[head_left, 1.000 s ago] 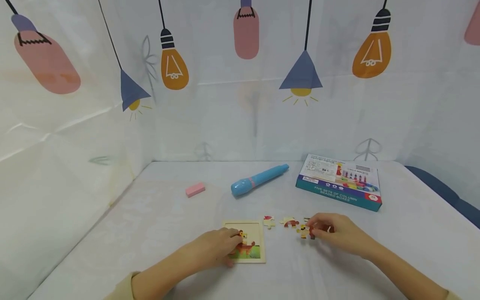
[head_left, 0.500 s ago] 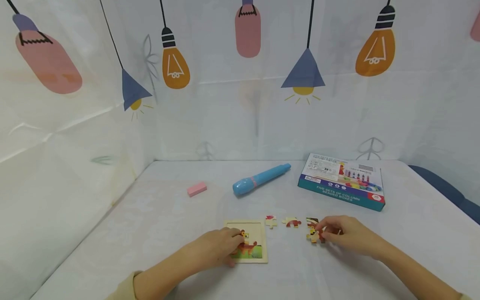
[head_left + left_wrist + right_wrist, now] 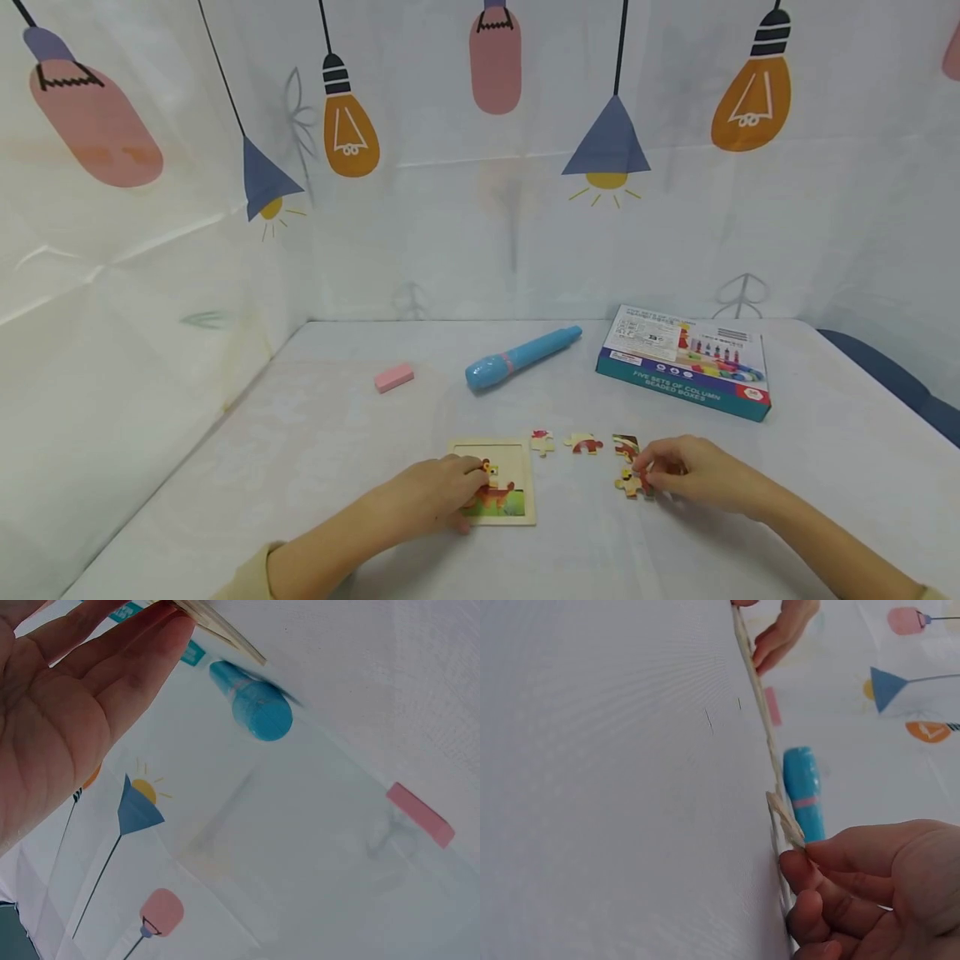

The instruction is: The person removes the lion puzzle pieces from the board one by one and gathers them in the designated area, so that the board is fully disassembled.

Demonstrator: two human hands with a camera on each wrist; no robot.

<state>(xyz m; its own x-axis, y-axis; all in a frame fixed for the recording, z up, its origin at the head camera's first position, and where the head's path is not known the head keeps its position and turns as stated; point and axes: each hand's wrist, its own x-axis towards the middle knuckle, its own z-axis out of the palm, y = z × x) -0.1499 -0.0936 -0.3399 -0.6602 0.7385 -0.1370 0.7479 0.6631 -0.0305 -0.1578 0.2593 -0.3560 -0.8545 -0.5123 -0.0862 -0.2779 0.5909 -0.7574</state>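
Note:
My right hand (image 3: 697,473) pinches a jigsaw piece (image 3: 631,483) between thumb and fingertips; in the right wrist view the piece (image 3: 786,817) tilts up from the tabletop. Left of centre, my left hand (image 3: 435,496) rests over a square wooden puzzle tray (image 3: 529,483), its fingers covering the tray's left part. Inside the tray, assembled pieces (image 3: 495,498) show a brown animal on green. From the left wrist, straight fingers reach to the tray's edge (image 3: 232,641). Loose jigsaw pieces lie between the hands: one red and cream (image 3: 542,443), one brown and cream (image 3: 584,444), one darker (image 3: 626,446).
Behind the pieces lies a blue toy microphone (image 3: 521,358). A pink block (image 3: 393,377) sits to its left, and a teal-edged game box (image 3: 684,362) stands at the back right. A lamp-patterned curtain (image 3: 450,233) closes off the far side.
My right hand has drawn the pinched piece right and slightly nearer, away from the loose pieces, uncovering the darker one. The left hand has stayed on the tray.

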